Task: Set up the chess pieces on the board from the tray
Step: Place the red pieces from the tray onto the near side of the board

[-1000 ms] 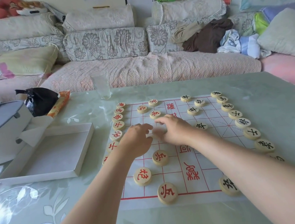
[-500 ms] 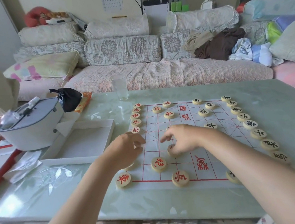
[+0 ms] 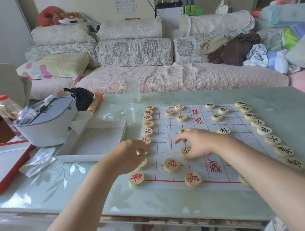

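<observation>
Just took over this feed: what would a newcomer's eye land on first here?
Two bare hands over the chess board: the left hand at its left edge, the right hand on a red-marked piece. Red-marked discs line the left side, black-marked ones the right. The white tray to the left looks empty.

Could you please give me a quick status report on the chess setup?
Left hand pinching a piece. Right hand on a red piece. Tray empty. Nothing obstructing.

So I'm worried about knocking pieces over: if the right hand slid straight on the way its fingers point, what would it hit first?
The right hand points left, so it would probably reach the left hand first; the squares between look free.
</observation>
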The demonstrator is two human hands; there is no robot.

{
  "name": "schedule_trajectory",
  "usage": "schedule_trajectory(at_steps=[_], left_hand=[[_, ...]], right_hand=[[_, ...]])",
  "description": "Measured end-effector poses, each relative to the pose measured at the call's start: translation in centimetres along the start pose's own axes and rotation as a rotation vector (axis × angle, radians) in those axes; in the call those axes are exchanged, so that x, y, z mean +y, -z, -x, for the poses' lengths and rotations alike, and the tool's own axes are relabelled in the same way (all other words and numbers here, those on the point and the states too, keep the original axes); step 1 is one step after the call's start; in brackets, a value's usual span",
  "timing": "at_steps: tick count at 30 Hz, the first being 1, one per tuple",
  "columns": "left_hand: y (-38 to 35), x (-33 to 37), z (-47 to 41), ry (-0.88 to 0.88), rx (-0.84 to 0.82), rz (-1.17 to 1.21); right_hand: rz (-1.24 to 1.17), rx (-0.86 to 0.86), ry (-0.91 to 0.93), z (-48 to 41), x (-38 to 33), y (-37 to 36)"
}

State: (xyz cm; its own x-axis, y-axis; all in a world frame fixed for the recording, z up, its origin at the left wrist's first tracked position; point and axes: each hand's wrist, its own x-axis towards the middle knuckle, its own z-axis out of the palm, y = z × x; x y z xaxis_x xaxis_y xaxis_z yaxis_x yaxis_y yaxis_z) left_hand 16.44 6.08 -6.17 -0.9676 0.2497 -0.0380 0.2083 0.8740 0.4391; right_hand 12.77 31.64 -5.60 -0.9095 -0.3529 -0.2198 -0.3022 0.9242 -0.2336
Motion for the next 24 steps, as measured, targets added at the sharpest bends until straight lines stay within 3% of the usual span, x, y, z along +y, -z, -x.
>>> schedule_trajectory(at_steps=[4, 9, 18, 21, 24], left_hand=[[0.9, -1.4, 1.3, 0.061, -0.072, -0.04], [1.0, -2.5, 3.5, 0.106, -0.195, -0.082], [-0.2, -4.6, 4.1, 0.078, -0.134, -0.003], [0.0, -5.2, 4.2, 0.082, -0.17, 0.028], [0.2, -5.3, 3.9, 0.081, -0.149, 0.036]], right_hand=[[-0.06, 0.119, 0.164, 0.3, -4.0, -0.4], [-0.087, 0.007, 0.317, 1.0, -9.3, -2.6], [0.006, 0.068, 0.302, 0.8, -11.0, -4.3], [-0.06, 0.043, 0.282, 0.6, -10.8, -4.2], [-0.165, 0.133, 0.213, -0.5, -9.9, -3.2]])
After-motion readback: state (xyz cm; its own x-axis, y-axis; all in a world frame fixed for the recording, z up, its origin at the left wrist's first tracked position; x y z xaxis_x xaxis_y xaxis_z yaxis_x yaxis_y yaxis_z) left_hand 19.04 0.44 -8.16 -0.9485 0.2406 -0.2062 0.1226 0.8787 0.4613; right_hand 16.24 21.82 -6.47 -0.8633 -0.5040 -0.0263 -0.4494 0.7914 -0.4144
